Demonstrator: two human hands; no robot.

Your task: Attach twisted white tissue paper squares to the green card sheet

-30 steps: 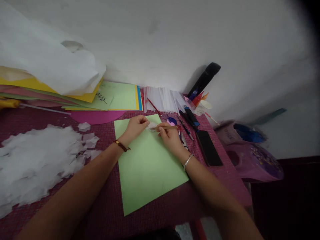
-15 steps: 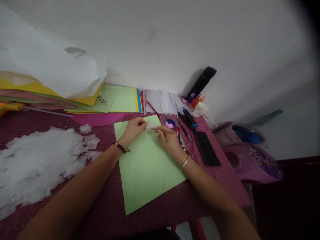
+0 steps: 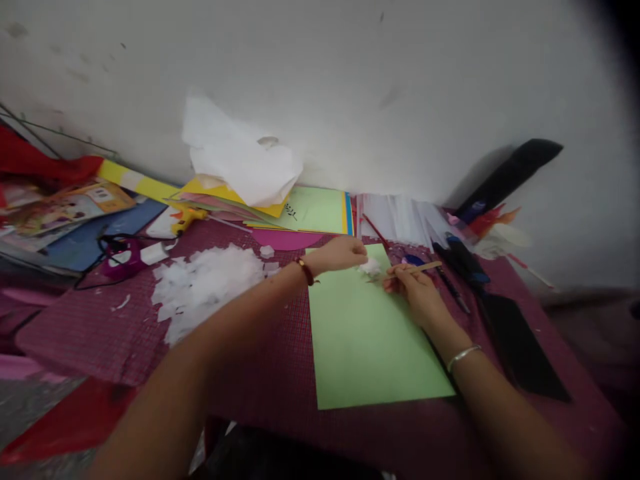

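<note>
Pale-green paper sheet (image 3: 370,347) is the landmark; it lies flat on the magenta-checked table (image 3: 280,380). White paper cluster (image 3: 371,267) sits on the sheet near its far edge, between the two hands.

Grip: right hand (image 3: 420,293) has a narrow pinch on a flat wooden stick (image 3: 427,266), one end sticking out to the right, the other at the fingers near the cluster. Left hand (image 3: 343,253) is over the sheet's far-left part, fingers drawn in narrow just beside the cluster. Can't tell if they pinch a scrap or touch the cluster; too blurred.

Progress, my read: early. White covers one small patch of the sheet; the rest of its visible face is plain green. Big pile of cut white paper pieces (image 3: 210,283) is loose left of the sheet, so plenty of stock remains unused. Can't tell whether the cluster is stuck down or just resting.

Around the sheet: yellow glue gun (image 3: 187,219) far left, past the pile; crumpled white paper (image 3: 245,160) on coloured sheets, beyond and left; translucent strips (image 3: 395,220) just beyond; dark flat rectangular object (image 3: 523,347) to the right.
</note>
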